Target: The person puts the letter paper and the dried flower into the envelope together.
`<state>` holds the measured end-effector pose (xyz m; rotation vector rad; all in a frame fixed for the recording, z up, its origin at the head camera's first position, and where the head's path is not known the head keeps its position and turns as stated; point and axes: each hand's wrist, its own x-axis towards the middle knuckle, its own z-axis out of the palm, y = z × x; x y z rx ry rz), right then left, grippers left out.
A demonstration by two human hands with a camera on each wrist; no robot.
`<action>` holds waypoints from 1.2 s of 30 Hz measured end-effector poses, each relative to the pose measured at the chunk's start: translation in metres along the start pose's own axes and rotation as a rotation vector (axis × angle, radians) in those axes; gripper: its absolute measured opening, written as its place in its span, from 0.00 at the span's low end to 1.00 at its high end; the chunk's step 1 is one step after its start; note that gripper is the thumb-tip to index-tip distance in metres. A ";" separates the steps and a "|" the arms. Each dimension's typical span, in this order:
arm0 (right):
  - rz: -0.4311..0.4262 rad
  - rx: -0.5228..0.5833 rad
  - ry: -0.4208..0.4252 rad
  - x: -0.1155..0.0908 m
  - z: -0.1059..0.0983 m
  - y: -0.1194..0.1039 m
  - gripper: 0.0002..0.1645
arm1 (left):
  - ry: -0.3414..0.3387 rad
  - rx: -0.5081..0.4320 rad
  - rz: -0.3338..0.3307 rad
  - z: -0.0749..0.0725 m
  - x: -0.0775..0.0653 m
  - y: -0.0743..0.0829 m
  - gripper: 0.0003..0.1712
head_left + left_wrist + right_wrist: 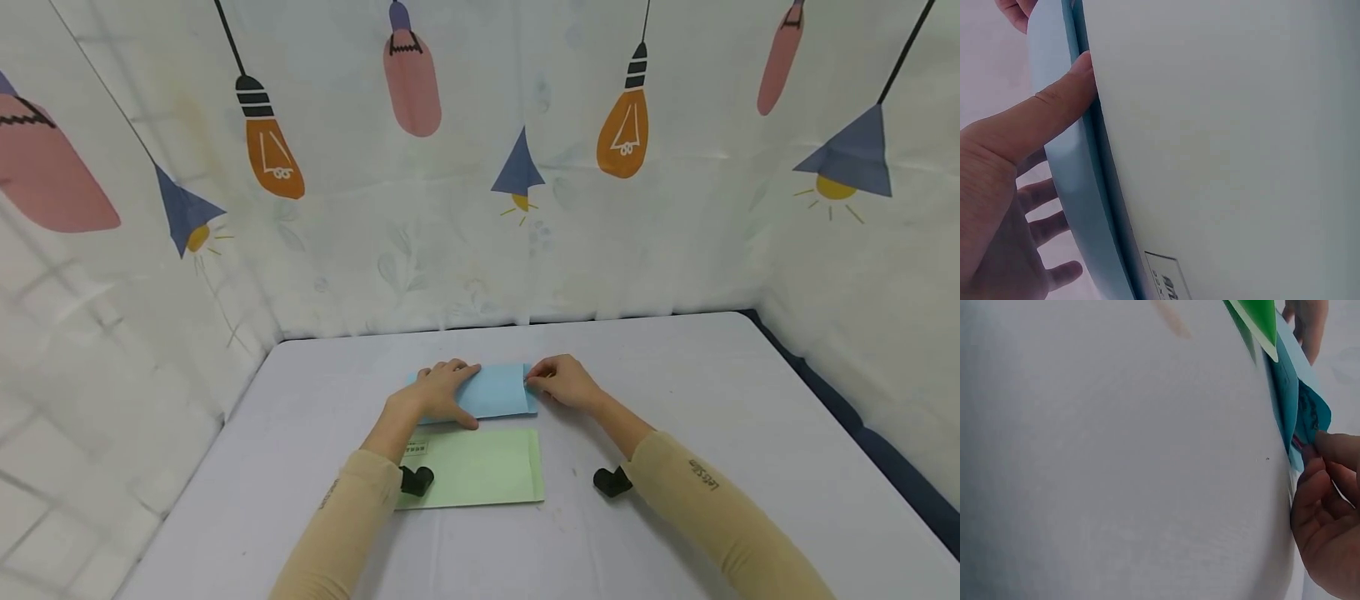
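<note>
A light blue envelope (497, 392) lies across the table, its right end open. My left hand (442, 390) spans it, thumb along the near long edge and fingers toward the far edge, holding it between them. In the left wrist view the thumb (1066, 103) presses at the blue envelope's edge. At the open end, my right hand (564, 381) pinches with thumb and fingertips. The right wrist view shows the envelope's mouth (1310, 403) gaping, with a small thin reddish thing (1297, 442) at the fingertips, mostly hidden, its kind unclear.
A pale green envelope (480, 467) with a printed box lies just nearer than the blue one, partly under the left forearm. White cloth covers the table (675, 367). A curtain (465, 250) printed with lamps and bulbs hangs behind.
</note>
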<state>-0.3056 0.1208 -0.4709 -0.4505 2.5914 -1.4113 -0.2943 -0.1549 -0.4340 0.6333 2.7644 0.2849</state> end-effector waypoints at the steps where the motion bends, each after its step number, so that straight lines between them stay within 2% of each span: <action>1: 0.003 0.004 0.000 0.001 0.001 0.000 0.08 | 0.001 -0.002 -0.002 0.000 0.000 0.000 0.62; 14: 0.107 0.080 -0.002 0.005 0.010 -0.005 0.10 | 0.007 -0.025 -0.004 0.000 -0.002 -0.001 0.62; 20: 0.106 0.110 0.012 0.001 0.005 -0.001 0.10 | 0.008 -0.024 -0.005 0.001 -0.005 -0.004 0.62; 25: 0.083 0.148 -0.007 -0.007 -0.011 0.006 0.13 | 0.007 -0.066 0.012 0.004 -0.007 -0.006 0.62; 29: 0.068 0.149 -0.022 -0.020 -0.033 0.011 0.14 | 0.019 -0.101 0.025 0.005 -0.007 -0.006 0.63; 33: 0.034 0.110 -0.020 -0.034 -0.058 0.017 0.16 | 0.070 -0.144 0.043 0.004 -0.011 -0.011 0.59; 36: 0.001 0.040 -0.009 -0.045 -0.076 0.026 0.17 | 0.136 -0.157 0.057 0.002 -0.017 -0.019 0.52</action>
